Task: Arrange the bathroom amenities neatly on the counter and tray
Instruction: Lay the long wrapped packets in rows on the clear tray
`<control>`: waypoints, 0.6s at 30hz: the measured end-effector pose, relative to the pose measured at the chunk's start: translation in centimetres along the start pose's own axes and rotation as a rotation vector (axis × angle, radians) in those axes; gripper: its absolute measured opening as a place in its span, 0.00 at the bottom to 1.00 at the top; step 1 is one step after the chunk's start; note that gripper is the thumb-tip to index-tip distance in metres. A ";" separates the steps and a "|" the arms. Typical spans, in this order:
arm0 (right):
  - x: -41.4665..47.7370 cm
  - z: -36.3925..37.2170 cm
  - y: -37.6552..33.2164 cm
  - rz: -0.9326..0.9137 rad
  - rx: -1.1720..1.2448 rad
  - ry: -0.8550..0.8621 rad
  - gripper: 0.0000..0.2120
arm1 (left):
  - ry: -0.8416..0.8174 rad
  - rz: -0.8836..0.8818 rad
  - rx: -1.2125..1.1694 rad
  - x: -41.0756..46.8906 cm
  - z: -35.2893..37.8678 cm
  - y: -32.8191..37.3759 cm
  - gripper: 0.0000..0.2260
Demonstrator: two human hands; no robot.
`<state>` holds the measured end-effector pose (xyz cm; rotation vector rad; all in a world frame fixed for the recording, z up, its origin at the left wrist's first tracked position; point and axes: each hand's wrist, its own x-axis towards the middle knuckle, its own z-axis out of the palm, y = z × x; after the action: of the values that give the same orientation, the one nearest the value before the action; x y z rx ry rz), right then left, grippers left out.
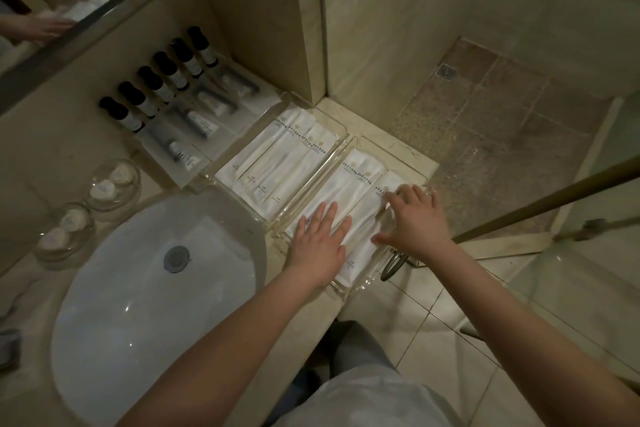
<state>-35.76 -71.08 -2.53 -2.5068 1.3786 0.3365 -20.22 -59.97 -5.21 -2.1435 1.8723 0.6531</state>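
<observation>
Clear acrylic tray (360, 282), nearest of three, stands at the worktop's (391, 146) front corner, right of the basin (138, 288). It holds white paper packets (360, 191) laid lengthwise, side by side.

The left hand (320, 239) lies flat with straight fingers, pressing the packets at the near left. The right hand (415, 218) is spread and grasps nothing, its fingertips resting on the rightmost packet by the tray's right wall.

Assessment: the step in hand is squaring this tray's contents. Whether the packet ends sit flush cannot be told under the hands.

The next move calls for a light sideways nudge with flat fingers, the left hand acting as a stop. Care is needed, as the tray sits close to the worktop's front edge.

Beyond, a second tray (341, 130) holds packets already in line. A third tray (204, 168) carries small tubes. Furthest, dark-capped bottles (156, 87) stand in a row below the mirror.
</observation>
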 end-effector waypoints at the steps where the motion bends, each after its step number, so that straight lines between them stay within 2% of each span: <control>1: 0.3 0.0 -0.1 0.009 -0.010 -0.005 0.41 | 0.007 -0.006 -0.019 -0.1 -0.1 0.1 0.25; 5: 1.3 -0.3 -0.5 -0.002 -0.006 -0.024 0.43 | -0.041 0.069 -0.064 -0.4 -0.3 1.0 0.26; 12: 1.3 -0.5 0.2 -0.079 0.075 -0.024 0.42 | -0.057 0.076 -0.099 -0.7 0.0 1.7 0.27; 15: 1.9 -0.6 0.6 -0.116 0.123 -0.061 0.42 | 0.009 0.012 -0.103 -0.8 -0.2 1.0 0.29; 18: 2.7 -0.4 0.2 -0.180 0.072 -0.149 0.42 | -0.039 -0.083 -0.110 -0.8 -0.4 0.4 0.33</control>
<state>-34.47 -73.46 -3.08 -2.4683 1.0811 0.4184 -20.58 -59.51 -4.47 -2.2458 1.7551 0.7910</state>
